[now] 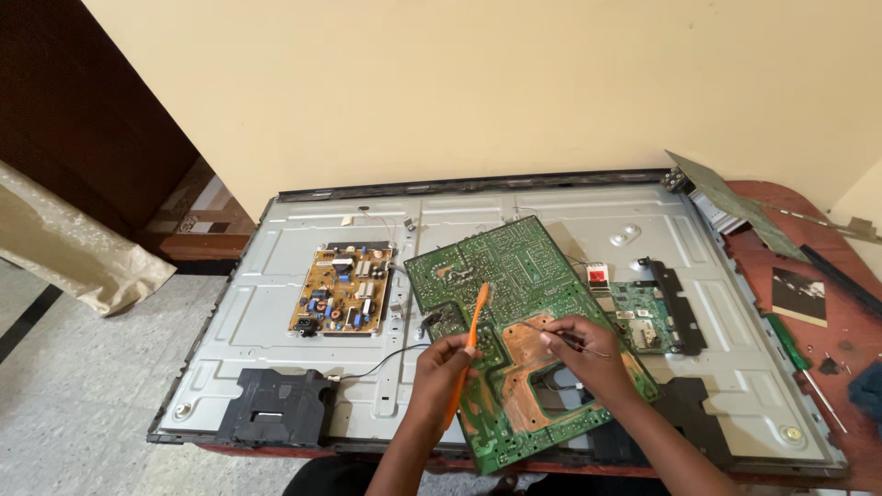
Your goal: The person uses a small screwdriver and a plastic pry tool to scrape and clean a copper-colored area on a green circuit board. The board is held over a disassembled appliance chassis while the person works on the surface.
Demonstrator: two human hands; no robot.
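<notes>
1. step in hand, by the look of it: brushing the solder side of the green board (524, 276), tilted face-up over the middle of the open tv back (276, 266).
2. left hand (441, 363) closed round the orange brush (467, 354), handle gripped low, head up near the board's middle, touching or just above it; cannot tell which.
3. right hand (588, 354) pinched narrow on a thin metal probe (574, 338), tip lying across the bare copper patch; kind of tool too small to tell.
4. next move likely calls for short, light strokes along the traces, board kept steady, probe tip kept off the fine joints.
5. board: large, green, dense with pale traces, orange-brown copper areas near the lower half, a cut-out near the bottom edge, lower corner overhanging the panel's near rim.
6. nearby: tan power board (343, 289) mounted to the left, small green board (641, 317) just right of the big one, black wire (381, 363) running across the panel, green screwdriver (799, 354) on the red table (827, 276) at right.
</notes>
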